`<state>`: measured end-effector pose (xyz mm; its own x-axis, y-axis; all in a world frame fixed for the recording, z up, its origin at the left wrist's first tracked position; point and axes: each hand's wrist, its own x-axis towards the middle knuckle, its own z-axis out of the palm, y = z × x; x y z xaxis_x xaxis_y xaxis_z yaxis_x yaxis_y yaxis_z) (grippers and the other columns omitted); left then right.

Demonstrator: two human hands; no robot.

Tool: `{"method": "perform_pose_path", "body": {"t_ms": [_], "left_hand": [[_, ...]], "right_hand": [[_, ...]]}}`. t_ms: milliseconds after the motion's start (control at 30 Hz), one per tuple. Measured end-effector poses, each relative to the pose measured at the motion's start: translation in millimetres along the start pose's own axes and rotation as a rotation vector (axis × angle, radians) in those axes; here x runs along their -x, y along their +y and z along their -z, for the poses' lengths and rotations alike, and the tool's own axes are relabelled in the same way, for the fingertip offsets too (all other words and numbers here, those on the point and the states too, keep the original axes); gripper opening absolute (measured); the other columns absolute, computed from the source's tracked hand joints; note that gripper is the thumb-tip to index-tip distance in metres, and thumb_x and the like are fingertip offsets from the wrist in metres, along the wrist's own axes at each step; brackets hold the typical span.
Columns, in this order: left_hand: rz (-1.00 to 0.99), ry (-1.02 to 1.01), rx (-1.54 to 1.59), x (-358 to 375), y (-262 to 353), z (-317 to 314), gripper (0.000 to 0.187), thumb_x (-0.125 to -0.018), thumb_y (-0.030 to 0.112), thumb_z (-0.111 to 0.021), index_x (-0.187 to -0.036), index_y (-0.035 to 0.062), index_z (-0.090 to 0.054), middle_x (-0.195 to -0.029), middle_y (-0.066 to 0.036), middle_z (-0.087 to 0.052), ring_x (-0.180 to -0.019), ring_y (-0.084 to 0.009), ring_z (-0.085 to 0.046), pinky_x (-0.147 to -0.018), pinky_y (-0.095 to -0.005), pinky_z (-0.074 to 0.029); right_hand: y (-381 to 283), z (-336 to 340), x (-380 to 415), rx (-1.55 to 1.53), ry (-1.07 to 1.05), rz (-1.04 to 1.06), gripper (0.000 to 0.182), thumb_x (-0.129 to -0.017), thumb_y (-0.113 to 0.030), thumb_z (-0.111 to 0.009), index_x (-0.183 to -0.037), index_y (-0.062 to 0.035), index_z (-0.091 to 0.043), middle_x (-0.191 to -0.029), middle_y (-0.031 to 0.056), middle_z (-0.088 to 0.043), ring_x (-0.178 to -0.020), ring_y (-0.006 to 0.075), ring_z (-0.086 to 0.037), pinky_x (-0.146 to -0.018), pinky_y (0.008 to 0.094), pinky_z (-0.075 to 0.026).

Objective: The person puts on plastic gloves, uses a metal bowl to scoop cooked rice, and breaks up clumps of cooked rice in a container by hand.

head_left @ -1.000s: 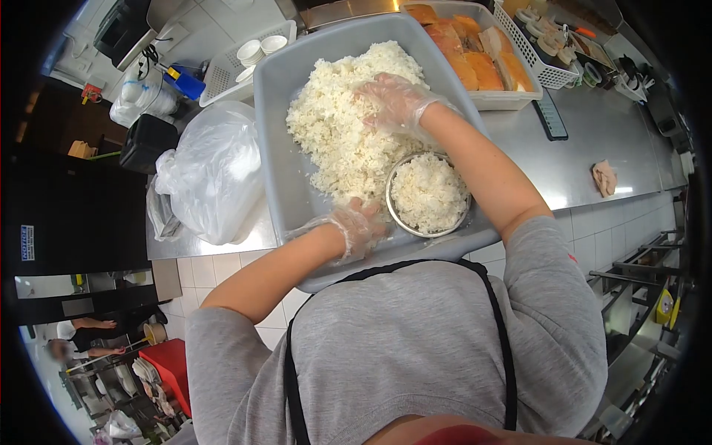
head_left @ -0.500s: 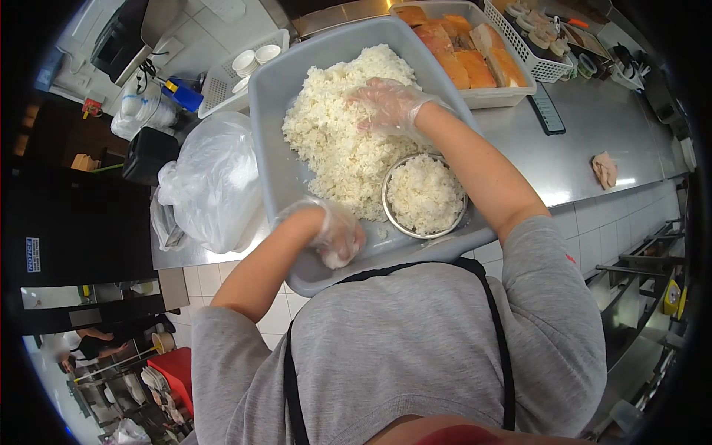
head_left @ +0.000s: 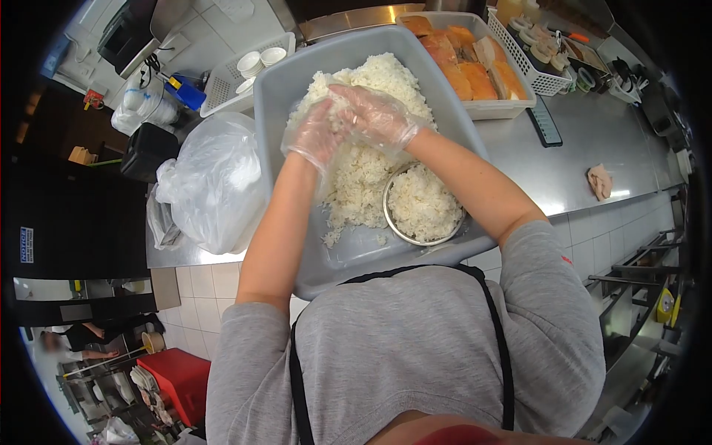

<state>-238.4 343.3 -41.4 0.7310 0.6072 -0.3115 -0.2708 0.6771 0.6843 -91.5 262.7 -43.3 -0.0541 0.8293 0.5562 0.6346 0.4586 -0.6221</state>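
Observation:
A mound of cooked white rice (head_left: 363, 167) lies in a large grey plastic tub (head_left: 456, 111). My left hand (head_left: 315, 135) and my right hand (head_left: 377, 116), both in clear plastic gloves, meet over the upper part of the mound. Their fingers curve toward each other with rice between them; the exact amount is hidden. Below my right forearm, a round metal bowl (head_left: 388, 213) heaped with rice stands inside the tub, near its front right.
Left of the tub sits a white plastic bag (head_left: 215, 182), with a white basket (head_left: 215, 83) of small cups behind it. At the back right, a container (head_left: 498, 110) holds orange-topped blocks. A phone (head_left: 545, 122) and a crumpled cloth-like piece (head_left: 599, 182) lie on the steel counter (head_left: 512, 165).
My left hand has moved from the tub's front left up and forward to meet my right hand. My right hand has shifted slightly toward it. Rice at the front left has been pushed back.

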Motion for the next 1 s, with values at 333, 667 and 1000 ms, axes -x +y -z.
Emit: {"method": "perform_pose_path", "body": {"t_ms": [333,667,1000], "left_hand": [[-0.120,0.144,-0.457,18,-16,-19,0.077,-0.089,0.029,-0.054,-0.145,0.0130,-0.003,-0.120,-0.005,-0.048,-0.087,-0.0148,-0.052,-0.059,-0.0248,-0.044],[-0.202,-0.067,-0.361,18,-4,-17,0.033,-0.085,0.009,-0.055,-0.114,0.0155,-0.041,-0.110,-0.005,-0.053,-0.088,-0.0168,-0.055,-0.067,-0.0301,-0.044],[-0.269,0.026,-0.515,24,14,-15,0.049,-0.089,0.010,-0.053,-0.133,0.0065,-0.031,-0.103,-0.008,-0.055,-0.085,-0.0179,-0.059,-0.079,-0.0338,-0.054]], "right_hand": [[-6,11,-9,0.340,-0.162,-0.133,0.023,-0.086,-0.023,-0.053,-0.105,-0.0102,-0.050,-0.099,0.0143,-0.058,-0.091,0.0327,-0.057,-0.079,0.0398,-0.046],[-2,46,-22,-0.214,0.137,-0.360,0.047,-0.085,-0.038,-0.059,-0.119,-0.0076,-0.048,-0.115,0.0121,-0.055,-0.095,0.0255,-0.058,-0.084,0.0355,-0.045],[6,64,-16,0.018,0.170,-0.409,0.050,-0.083,-0.024,-0.061,-0.128,-0.0100,-0.045,-0.120,0.0152,-0.055,-0.107,0.0270,-0.055,-0.093,0.0344,-0.042]]}}
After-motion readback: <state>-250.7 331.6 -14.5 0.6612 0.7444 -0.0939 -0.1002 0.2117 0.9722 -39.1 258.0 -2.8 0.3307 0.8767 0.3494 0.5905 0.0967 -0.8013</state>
